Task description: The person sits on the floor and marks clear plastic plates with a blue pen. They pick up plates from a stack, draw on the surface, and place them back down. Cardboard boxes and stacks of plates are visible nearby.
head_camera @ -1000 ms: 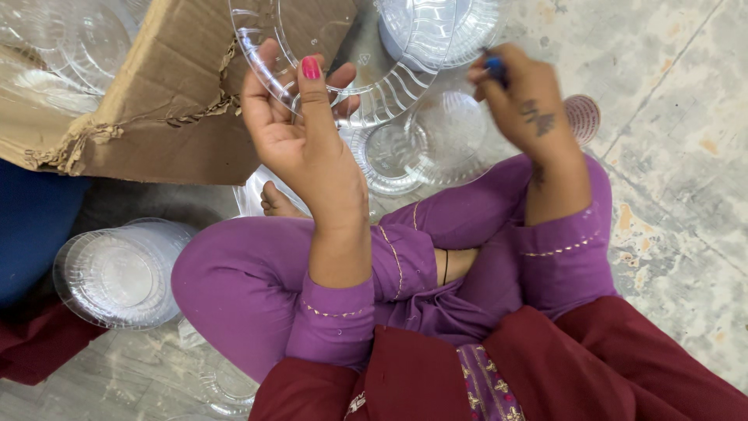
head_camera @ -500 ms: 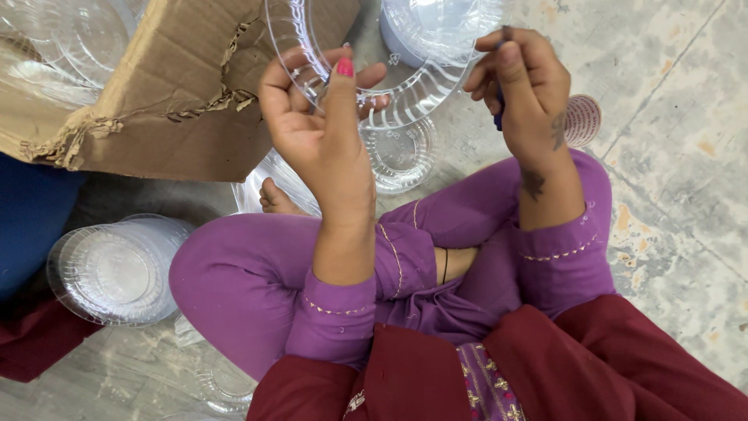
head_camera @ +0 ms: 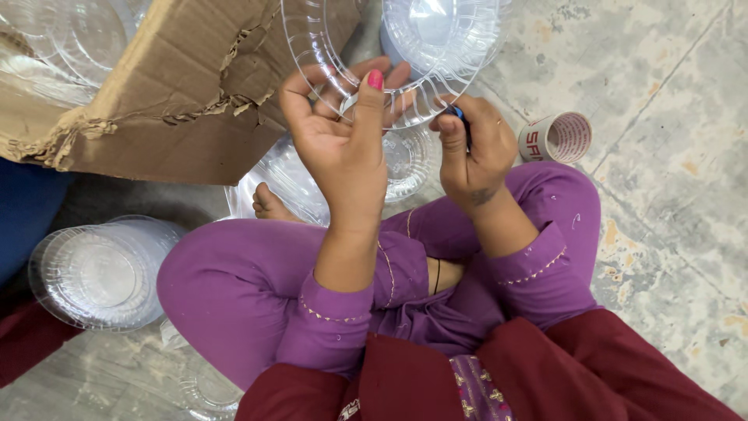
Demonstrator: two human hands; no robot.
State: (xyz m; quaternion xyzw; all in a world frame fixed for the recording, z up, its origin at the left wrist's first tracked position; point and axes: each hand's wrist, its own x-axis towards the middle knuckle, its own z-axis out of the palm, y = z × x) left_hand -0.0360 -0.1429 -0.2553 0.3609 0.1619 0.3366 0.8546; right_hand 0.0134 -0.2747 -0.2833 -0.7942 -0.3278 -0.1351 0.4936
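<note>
My left hand (head_camera: 343, 140) grips the lower rim of a clear ribbed plastic plate (head_camera: 366, 47), thumb on the near face, fingers behind it. The plate is held up, tilted, in front of me. My right hand (head_camera: 471, 152) is closed around a small blue-tipped pen or tool (head_camera: 460, 117), its tip touching the plate's lower right rim. Both hands are above my crossed legs in purple trousers (head_camera: 234, 281).
A torn cardboard box (head_camera: 179, 101) with clear plates inside lies at the upper left. A stack of clear plates (head_camera: 97, 273) sits on the floor at left, more plates (head_camera: 405, 160) under my hands. A tape roll (head_camera: 557, 136) lies on the tiled floor at right.
My right hand has moved left and down from beside the plate to its lower right rim. My left hand has kept its grip and lifted the plate a little.
</note>
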